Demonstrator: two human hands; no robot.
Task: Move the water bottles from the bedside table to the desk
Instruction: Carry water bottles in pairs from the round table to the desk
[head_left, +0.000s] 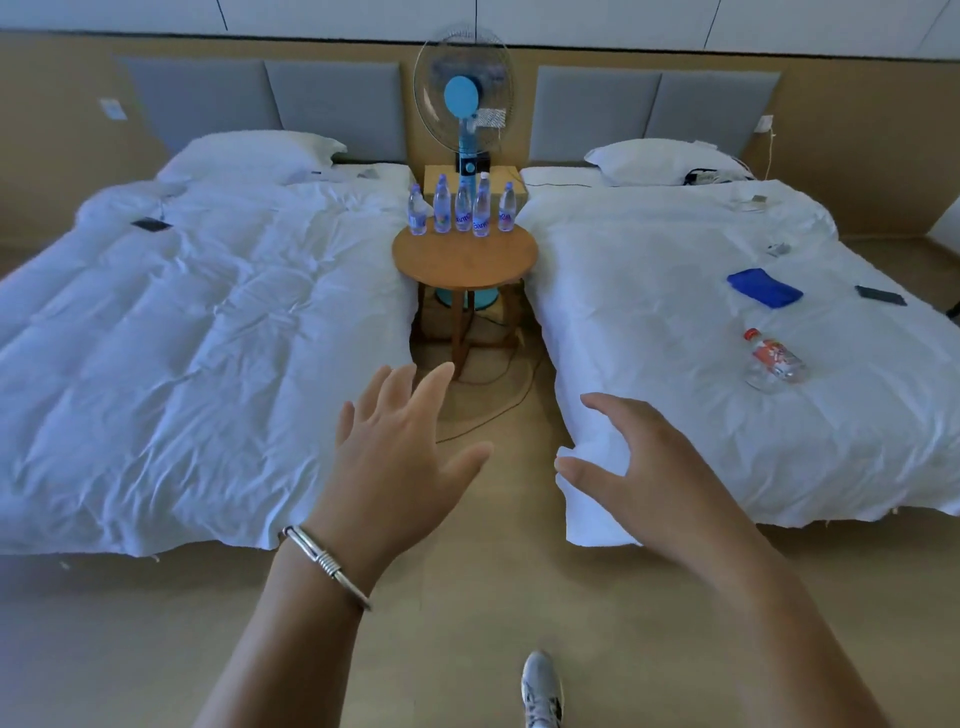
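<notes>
bottles: five water bottles (462, 210) stood upright in a row at the far edge of the round surface (465, 262), long axes vertical.
reach: bottles lay straight ahead, well apart from both hands; neither clearly nearer.
left hand (402, 457): fingers spread, holding nothing.
right hand (636, 467): fingers loosely bent, holding nothing.
room: surface sat between two white beds (208, 312); fan (465, 104) behind; desk not in view.

Water bottles (462, 210), centre of frame, upper half, on the round counter (465, 260): blue lettering on the labels, blurred, not legible. Bottle lying on the bed (774, 361), right of frame: red-orange label, print too small to read. No other text, numbers or signs discernible.
</notes>
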